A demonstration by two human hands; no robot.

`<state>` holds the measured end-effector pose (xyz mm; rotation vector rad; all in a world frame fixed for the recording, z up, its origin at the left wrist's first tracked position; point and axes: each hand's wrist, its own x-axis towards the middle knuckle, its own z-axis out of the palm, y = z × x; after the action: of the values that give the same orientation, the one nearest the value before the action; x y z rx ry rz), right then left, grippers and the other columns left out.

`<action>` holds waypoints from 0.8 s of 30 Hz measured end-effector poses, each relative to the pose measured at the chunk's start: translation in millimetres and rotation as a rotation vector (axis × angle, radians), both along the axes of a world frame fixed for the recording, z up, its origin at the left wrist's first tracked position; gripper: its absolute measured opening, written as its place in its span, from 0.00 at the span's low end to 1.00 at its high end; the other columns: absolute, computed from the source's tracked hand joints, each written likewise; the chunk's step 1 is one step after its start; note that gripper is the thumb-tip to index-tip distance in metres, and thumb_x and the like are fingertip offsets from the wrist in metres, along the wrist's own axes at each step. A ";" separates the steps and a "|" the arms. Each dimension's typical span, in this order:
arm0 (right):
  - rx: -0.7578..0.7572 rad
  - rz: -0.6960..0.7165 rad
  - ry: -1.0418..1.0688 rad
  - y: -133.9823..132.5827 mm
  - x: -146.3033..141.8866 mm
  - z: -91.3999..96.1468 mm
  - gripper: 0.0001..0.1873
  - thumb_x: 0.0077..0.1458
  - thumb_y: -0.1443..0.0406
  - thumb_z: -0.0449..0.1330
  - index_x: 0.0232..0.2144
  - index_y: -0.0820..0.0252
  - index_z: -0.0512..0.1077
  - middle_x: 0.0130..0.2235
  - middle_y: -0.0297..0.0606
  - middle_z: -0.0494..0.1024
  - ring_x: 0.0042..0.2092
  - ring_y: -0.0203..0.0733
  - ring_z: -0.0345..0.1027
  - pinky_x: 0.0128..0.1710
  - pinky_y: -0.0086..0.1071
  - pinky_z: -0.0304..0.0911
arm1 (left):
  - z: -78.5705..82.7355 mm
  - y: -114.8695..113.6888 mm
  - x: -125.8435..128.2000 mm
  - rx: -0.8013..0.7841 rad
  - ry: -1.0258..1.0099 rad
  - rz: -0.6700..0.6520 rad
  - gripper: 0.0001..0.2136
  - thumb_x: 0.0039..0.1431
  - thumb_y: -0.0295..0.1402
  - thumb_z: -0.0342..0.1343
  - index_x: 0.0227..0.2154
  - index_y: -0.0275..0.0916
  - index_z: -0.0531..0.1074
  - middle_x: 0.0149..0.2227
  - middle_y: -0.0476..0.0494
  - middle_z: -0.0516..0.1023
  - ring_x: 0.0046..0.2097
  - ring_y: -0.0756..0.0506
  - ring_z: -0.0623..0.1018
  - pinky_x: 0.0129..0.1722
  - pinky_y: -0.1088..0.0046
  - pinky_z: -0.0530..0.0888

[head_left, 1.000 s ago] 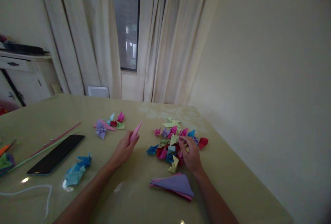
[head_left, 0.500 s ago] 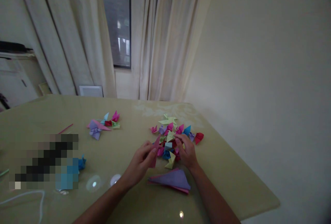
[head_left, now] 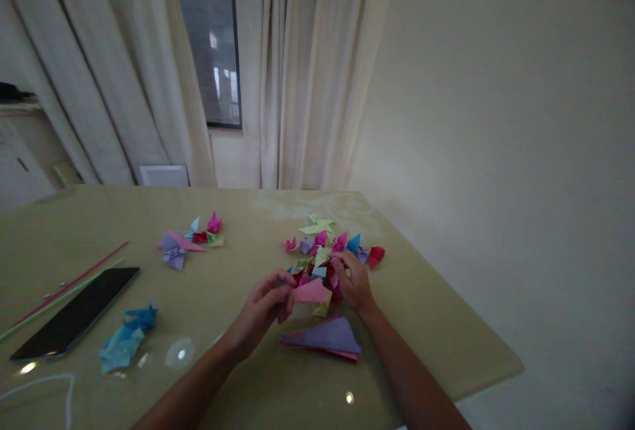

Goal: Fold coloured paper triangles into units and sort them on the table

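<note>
My left hand (head_left: pixel 262 307) pinches a pink folded paper piece (head_left: pixel 310 292) just above the table, beside the pile. My right hand (head_left: pixel 351 281) rests with curled fingers on a pile of small folded paper pieces (head_left: pixel 327 255) in pink, blue, green, purple and red; what its fingers grip is hidden among them. A stack of flat folded triangles, purple on top (head_left: pixel 325 338), lies just in front of both hands.
The table has a yellow-green cover (head_left: pixel 248 218). A smaller group of folded pieces (head_left: pixel 186 243) lies to the left. A black phone (head_left: pixel 74 321), thin pink and green sticks (head_left: pixel 69 283), crumpled blue paper (head_left: pixel 126 341) and a white cable (head_left: pixel 40 384) sit at the near left. Curtains and a wall stand behind.
My left hand carried the pink piece from mid-table rightward to the pile and turned it flat. My right hand stayed on the pile. The camera view shifted right.
</note>
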<state>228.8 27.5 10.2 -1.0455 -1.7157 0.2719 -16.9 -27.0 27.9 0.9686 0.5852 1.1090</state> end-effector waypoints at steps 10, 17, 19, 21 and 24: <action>-0.027 -0.020 0.014 1.8 0.8 0.2 0.17 0.72 0.55 0.54 0.40 0.57 0.79 0.37 0.40 0.80 0.39 0.45 0.75 0.40 0.36 0.66 | 1.4 -5.8 -9.2 0.173 0.063 -0.194 0.16 0.59 0.36 0.70 0.48 0.41 0.76 0.34 0.46 0.83 0.35 0.51 0.79 0.38 0.78 0.72; -0.023 -0.031 0.008 3.0 0.8 2.3 0.19 0.71 0.54 0.53 0.37 0.57 0.78 0.35 0.39 0.79 0.36 0.44 0.73 0.38 0.35 0.66 | 9.9 -8.9 -7.0 0.143 0.148 -0.222 0.21 0.64 0.37 0.66 0.59 0.44 0.75 0.61 0.33 0.78 0.55 0.40 0.82 0.56 0.61 0.75; -0.016 -0.042 0.016 2.6 0.9 3.1 0.19 0.72 0.54 0.53 0.37 0.57 0.77 0.35 0.40 0.79 0.37 0.44 0.73 0.40 0.36 0.66 | 9.4 -7.8 -6.3 0.111 0.163 -0.200 0.22 0.65 0.41 0.65 0.59 0.43 0.76 0.62 0.31 0.77 0.53 0.39 0.83 0.53 0.61 0.76; -0.012 -0.051 0.027 2.7 0.9 3.2 0.20 0.72 0.53 0.53 0.36 0.57 0.77 0.35 0.40 0.80 0.37 0.45 0.73 0.40 0.36 0.67 | 6.0 -5.6 -5.2 0.105 0.167 -0.166 0.23 0.65 0.45 0.64 0.59 0.40 0.76 0.60 0.28 0.78 0.44 0.41 0.84 0.45 0.65 0.78; -0.022 -0.047 0.024 3.7 0.8 1.7 0.21 0.72 0.51 0.52 0.36 0.57 0.77 0.35 0.40 0.80 0.37 0.44 0.74 0.40 0.35 0.67 | -0.4 -2.2 -3.7 0.138 0.238 -0.076 0.25 0.65 0.48 0.62 0.59 0.39 0.75 0.55 0.28 0.82 0.32 0.48 0.80 0.34 0.71 0.73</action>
<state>229.6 31.2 11.9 -1.0932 -1.6676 0.2726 -20.6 -29.2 27.6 1.2442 0.6638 0.9827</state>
